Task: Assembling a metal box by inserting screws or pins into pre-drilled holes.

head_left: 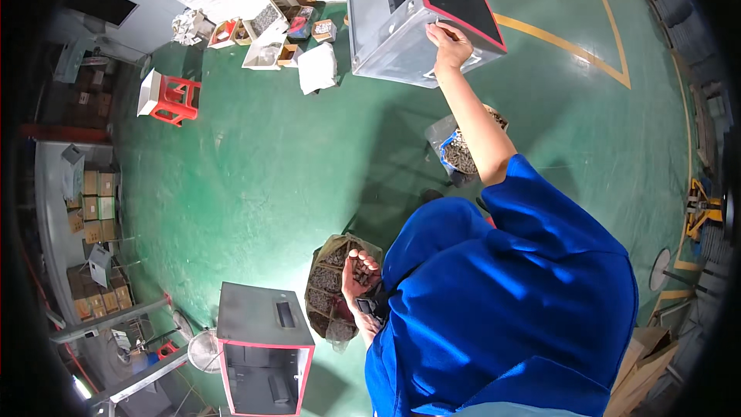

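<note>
My right hand [449,45] is stretched out to the far grey metal cabinet [390,42], its fingertips pinched together at the red-edged front. Whatever lies between those fingers is too small to make out. Close to my body, my left hand [356,282] is curled palm up, and small fastener-like pieces [366,272] seem to lie in it. Beneath that hand sits a divided tray [324,278] holding small metal parts in its compartments. A dark band circles my left wrist.
Near my right forearm stands a container of small parts [461,156]. A second red-edged cabinet [266,316] stands at the near left, beside a fan [204,351]. Farther off are a red stool [176,100], a white bag [317,68] and several boxes of parts [266,50].
</note>
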